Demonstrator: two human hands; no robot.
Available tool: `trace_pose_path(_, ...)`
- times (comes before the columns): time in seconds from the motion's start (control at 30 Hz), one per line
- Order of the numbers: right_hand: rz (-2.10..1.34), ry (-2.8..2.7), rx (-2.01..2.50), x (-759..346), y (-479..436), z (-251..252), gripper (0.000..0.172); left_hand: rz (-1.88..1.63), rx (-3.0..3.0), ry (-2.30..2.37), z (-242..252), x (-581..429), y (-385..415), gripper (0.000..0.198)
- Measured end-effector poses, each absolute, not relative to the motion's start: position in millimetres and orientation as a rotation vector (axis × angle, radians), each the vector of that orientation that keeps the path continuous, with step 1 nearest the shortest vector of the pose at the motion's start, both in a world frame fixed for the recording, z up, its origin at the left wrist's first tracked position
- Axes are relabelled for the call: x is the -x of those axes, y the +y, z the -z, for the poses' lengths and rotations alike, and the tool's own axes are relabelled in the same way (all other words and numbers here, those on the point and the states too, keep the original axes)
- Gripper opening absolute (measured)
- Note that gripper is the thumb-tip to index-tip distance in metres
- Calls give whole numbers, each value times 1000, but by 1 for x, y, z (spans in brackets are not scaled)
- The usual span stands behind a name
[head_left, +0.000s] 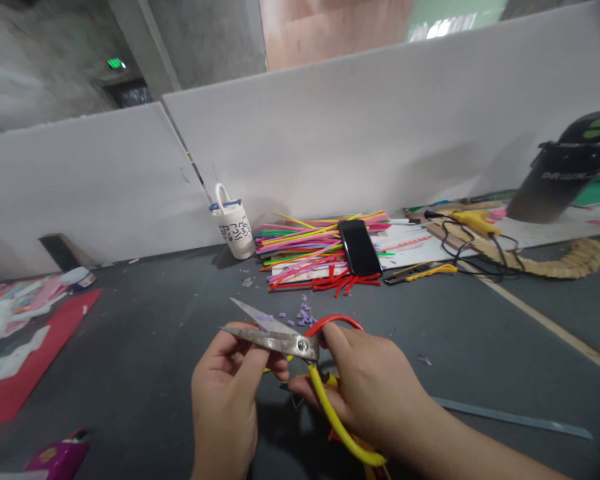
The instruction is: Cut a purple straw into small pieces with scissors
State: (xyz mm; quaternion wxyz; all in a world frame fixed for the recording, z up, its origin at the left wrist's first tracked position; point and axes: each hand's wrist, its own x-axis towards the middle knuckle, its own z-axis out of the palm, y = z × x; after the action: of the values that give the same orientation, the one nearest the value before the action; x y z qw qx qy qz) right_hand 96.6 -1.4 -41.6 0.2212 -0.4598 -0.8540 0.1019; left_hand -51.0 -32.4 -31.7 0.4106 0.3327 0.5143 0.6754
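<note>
My right hand (370, 383) is wrapped round the red and yellow handles of a pair of scissors (303, 345), whose blades are spread and point left. My left hand (233, 380) is pinched just below the lower blade, its fingertips partly behind the metal; what they hold is too hidden to name. Small purple bits (306, 313) lie on the dark table beyond the scissors. Something thin and yellow shows between the two hands.
Colourful sticks (305, 250) and a phone (360, 247) lie at the back, beside a white cup (236, 230). A black tumbler (555, 177) and a yellow tool with a cord (475, 222) are at right. Red sheet (45, 360) at left, metal ruler (515, 418) at right.
</note>
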Motion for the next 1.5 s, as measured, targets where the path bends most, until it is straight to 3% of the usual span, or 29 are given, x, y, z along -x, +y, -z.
trace_pose_path(0.53, -280, -2368, 1286, -96, -2, 43, 46, -1698, -831, 1335, 34, 51, -34, 4)
trace_pose_path(0.8, -180, -2439, 1334, -98, -1, 41, 36, -1719, -856, 1305, 33, 53, -31, 5)
trace_pose_path(1.03, -392, -2383, 1363, -101, 4, 33, 41, -1721, -844, 1300, 31, 53, -31, 7)
trace_pose_path(1.5, -202, -2409, 1294, -100, -1, 38, 41, -1770, -853, 1333, 33, 53, -31, 9)
